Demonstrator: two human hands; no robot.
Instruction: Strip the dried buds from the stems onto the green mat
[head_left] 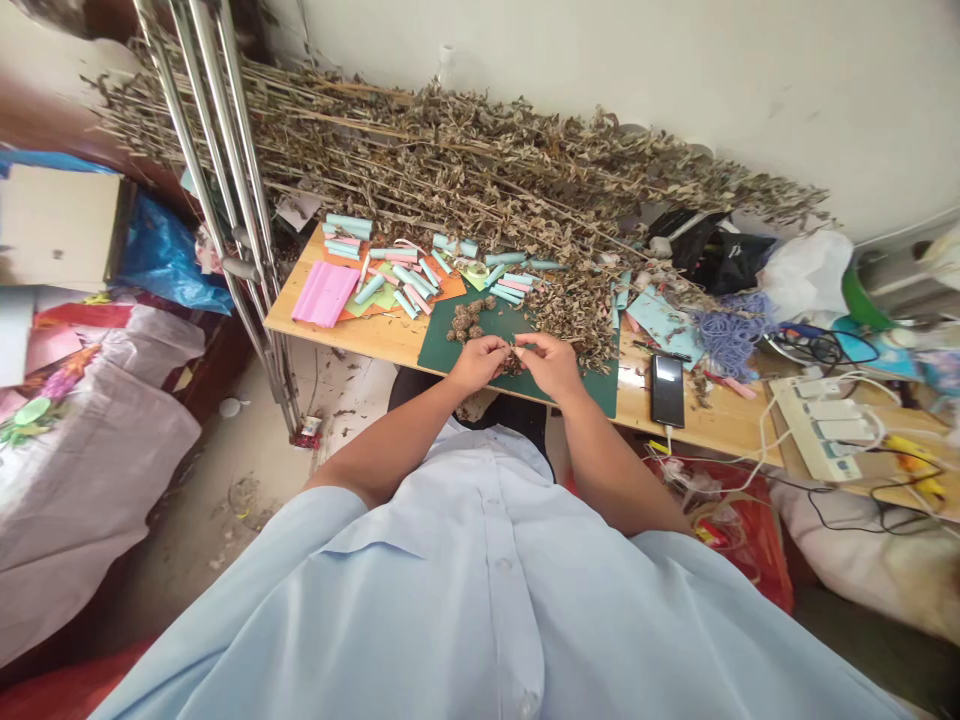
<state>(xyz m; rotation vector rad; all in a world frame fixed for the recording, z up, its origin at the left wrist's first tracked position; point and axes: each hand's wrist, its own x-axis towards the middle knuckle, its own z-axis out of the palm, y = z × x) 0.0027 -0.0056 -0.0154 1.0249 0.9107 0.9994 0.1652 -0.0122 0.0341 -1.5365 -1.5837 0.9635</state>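
Note:
My left hand (480, 364) and my right hand (552, 366) are close together over the front edge of a dark green cutting mat (444, 350). Both have their fingers pinched, with small bits of dried leaves (513, 366) between and just below the fingertips. The exact piece in each pinch is too small to make out clearly. Behind my left hand sits a cluster of brown rolled balls of dried leaf (465, 322). A loose heap of crumbled dried leaves (581, 315) covers the mat's right side, behind my right hand.
Long dried plant stalks (420, 150) lie along the wall. Blue and pink paper rolls (409, 285) and a pink paper stack (325, 294) are at the left. On the right are a phone (667, 390), purple string (731, 330) and a power strip (817, 430). Metal crutches (232, 200) lean nearby.

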